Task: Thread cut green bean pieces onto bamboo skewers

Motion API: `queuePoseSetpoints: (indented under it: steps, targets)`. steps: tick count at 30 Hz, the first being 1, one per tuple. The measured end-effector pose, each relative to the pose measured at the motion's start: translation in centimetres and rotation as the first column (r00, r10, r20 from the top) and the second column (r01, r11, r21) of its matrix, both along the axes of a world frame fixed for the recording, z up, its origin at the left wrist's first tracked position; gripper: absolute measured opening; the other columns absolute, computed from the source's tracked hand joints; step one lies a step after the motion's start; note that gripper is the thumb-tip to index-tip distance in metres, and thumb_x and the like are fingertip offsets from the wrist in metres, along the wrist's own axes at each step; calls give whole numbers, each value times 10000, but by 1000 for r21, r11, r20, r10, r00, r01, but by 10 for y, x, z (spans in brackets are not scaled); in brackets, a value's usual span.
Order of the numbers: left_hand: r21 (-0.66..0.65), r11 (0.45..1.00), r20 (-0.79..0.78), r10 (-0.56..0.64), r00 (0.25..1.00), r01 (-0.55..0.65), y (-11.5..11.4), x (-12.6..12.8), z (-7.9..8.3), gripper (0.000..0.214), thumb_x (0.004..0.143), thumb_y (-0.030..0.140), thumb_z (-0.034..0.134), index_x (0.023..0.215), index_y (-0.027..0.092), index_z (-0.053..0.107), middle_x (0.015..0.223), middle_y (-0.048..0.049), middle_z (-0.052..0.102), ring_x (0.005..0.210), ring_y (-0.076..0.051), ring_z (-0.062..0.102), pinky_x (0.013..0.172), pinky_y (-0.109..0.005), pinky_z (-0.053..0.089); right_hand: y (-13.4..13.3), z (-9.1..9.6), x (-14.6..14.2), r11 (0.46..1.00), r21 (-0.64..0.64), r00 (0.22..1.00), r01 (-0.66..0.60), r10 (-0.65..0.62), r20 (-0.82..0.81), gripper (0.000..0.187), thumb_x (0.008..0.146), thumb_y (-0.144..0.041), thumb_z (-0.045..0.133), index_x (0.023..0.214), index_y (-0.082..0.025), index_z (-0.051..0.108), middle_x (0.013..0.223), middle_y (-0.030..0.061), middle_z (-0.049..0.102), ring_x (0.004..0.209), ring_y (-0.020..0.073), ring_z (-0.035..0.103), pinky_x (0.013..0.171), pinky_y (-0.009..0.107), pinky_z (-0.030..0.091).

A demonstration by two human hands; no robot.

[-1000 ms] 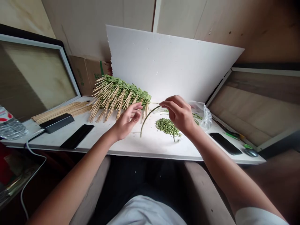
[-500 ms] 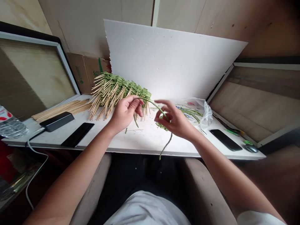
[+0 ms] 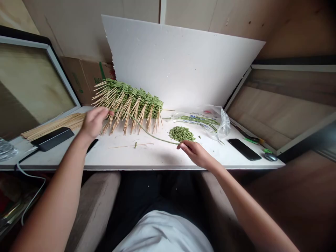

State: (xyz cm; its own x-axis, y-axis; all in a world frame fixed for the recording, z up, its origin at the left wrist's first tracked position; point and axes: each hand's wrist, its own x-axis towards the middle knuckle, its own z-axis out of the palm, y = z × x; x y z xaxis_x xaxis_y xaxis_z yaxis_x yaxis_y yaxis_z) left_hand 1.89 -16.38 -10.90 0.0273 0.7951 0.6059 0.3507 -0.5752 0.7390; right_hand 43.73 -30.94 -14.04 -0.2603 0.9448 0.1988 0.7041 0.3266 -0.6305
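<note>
My left hand (image 3: 95, 121) pinches one end of a long green bean (image 3: 149, 133) near the skewer pile. My right hand (image 3: 195, 153) pinches the bean's other end low over the white table (image 3: 157, 157), so the bean is stretched between both hands. A stack of bean-threaded bamboo skewers (image 3: 128, 101) lies behind the left hand. A small heap of cut bean pieces (image 3: 181, 133) sits just beyond the right hand. One bare skewer (image 3: 126, 145) with a bean bit lies on the table between my arms.
A clear bag of long beans (image 3: 204, 120) lies at the right. Loose bamboo skewers (image 3: 55, 125), a black box (image 3: 52, 138) and a phone (image 3: 91, 145) are at the left; another phone (image 3: 244, 149) and a mouse (image 3: 270, 156) at the right. A white foam board (image 3: 183, 63) stands behind.
My hands have moved apart: the left swung left toward the skewers, the right dropped to the table, pulling the curved bean out straight. The camera view shifted slightly left.
</note>
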Motion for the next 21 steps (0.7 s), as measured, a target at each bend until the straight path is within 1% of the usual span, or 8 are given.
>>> queuePoseSetpoints:
  steps: [2, 6, 10, 12, 14, 17, 19, 21]
  targets:
    - [-61, 995, -180, 68, 981, -80, 9, -4, -29, 382, 978, 480, 544, 832, 170, 712, 799, -29, 621, 723, -182, 548, 684, -310, 434, 7, -2, -7, 999, 36, 1000, 30, -29, -9, 515, 1069, -559, 380, 965, -196, 731, 685, 13, 616, 602, 169, 513, 617, 294, 389]
    - [-30, 982, -497, 149, 855, -189, 15, -3, -76, 384, 977, 413, 474, 849, 157, 730, 899, -75, 626, 856, -234, 602, 833, -354, 470, 20, -8, -19, 985, 159, 998, 69, -67, -19, 485, 1043, -551, 472, 902, -187, 760, 779, 57, 695, 649, 178, 572, 620, 296, 409]
    - [32, 961, -706, 215, 675, -273, 5, 8, -94, 296, 964, 320, 493, 949, 165, 744, 1078, -136, 664, 1147, -347, 560, 1025, -494, 400, 21, -12, -31, 962, 259, 995, 82, -65, -75, 384, 994, -523, 607, 919, -200, 801, 806, 69, 729, 679, 192, 626, 628, 308, 457]
    - [74, 970, -714, 215, 666, -233, -7, 23, -90, 284, 963, 306, 518, 1056, 165, 747, 1168, -151, 653, 1205, -367, 543, 1076, -537, 368, 18, -12, -39, 957, 277, 990, 84, -48, -134, 313, 974, -493, 657, 948, -224, 816, 843, 70, 752, 690, 199, 654, 628, 316, 483]
    - [54, 995, -638, 101, 764, -86, -25, 48, -79, 312, 1003, 313, 485, 1115, 166, 738, 1195, -142, 661, 1189, -329, 580, 1102, -506, 389, 13, -11, -48, 953, 290, 984, 86, -36, -175, 254, 954, -463, 699, 959, -241, 824, 867, 69, 767, 696, 205, 672, 615, 320, 499]
    - [-45, 968, -447, -239, 862, 245, -59, 91, -59, 351, 1045, 397, 489, 1238, 199, 706, 1289, -125, 670, 1242, -286, 607, 1124, -440, 428, 4, -7, -62, 947, 312, 976, 74, -4, -219, 189, 928, -421, 746, 961, -253, 826, 884, 66, 782, 722, 213, 691, 603, 321, 514]
    - [-174, 885, -321, -466, 824, 433, -79, 118, -48, 393, 1038, 429, 546, 1364, 235, 648, 1388, -112, 649, 1306, -275, 595, 1116, -400, 452, -2, -4, -69, 945, 320, 965, 62, 26, -262, 170, 925, -406, 755, 962, -255, 824, 891, 66, 789, 752, 219, 703, 599, 322, 520]
    - [-252, 789, -239, -612, 754, 560, -93, 137, -43, 369, 1013, 438, 608, 1310, 233, 686, 1297, -105, 711, 1219, -272, 657, 1029, -361, 508, -7, -2, -71, 948, 314, 950, 44, 57, -307, 162, 934, -395, 746, 970, -256, 822, 894, 62, 795, 778, 219, 714, 600, 318, 523]
